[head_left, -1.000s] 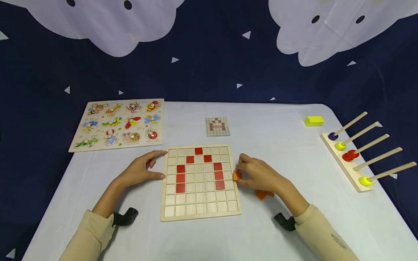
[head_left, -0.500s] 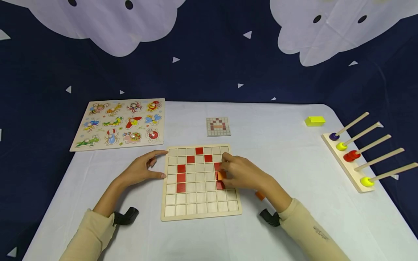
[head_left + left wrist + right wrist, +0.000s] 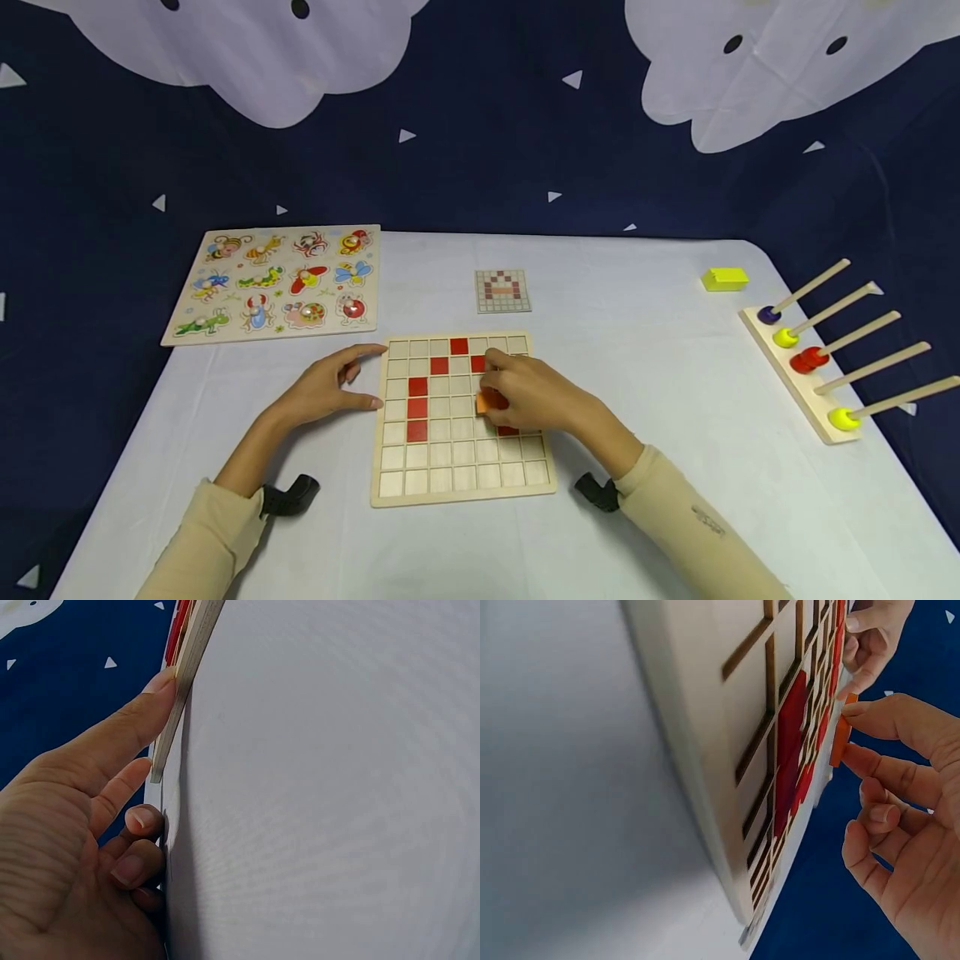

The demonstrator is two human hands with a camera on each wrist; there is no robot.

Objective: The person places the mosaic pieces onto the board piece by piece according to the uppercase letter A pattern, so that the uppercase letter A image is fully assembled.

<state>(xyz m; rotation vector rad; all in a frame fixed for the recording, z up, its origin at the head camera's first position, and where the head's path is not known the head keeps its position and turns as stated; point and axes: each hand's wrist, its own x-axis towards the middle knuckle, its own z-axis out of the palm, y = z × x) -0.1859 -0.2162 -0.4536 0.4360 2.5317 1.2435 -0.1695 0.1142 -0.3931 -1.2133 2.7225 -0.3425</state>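
A wooden grid board lies on the white table, with red square tiles set in several of its cells. My right hand pinches an orange square tile between thumb and index finger, over the right-middle cells. In the right wrist view the orange tile is held clear above the board, its other fingers loosely bent. My left hand rests against the board's left edge, thumb and index finger spread. The left wrist view has the thumb touching the board's side.
Behind the board lies a small pattern card. An insect peg puzzle sits at the back left. To the right stand a yellow block and a wooden peg stand with coloured beads.
My right hand has carried the orange tile leftward from beside the board's right edge to over its cells. The loose orange tiles have become hidden behind the right arm. My left hand stays put.
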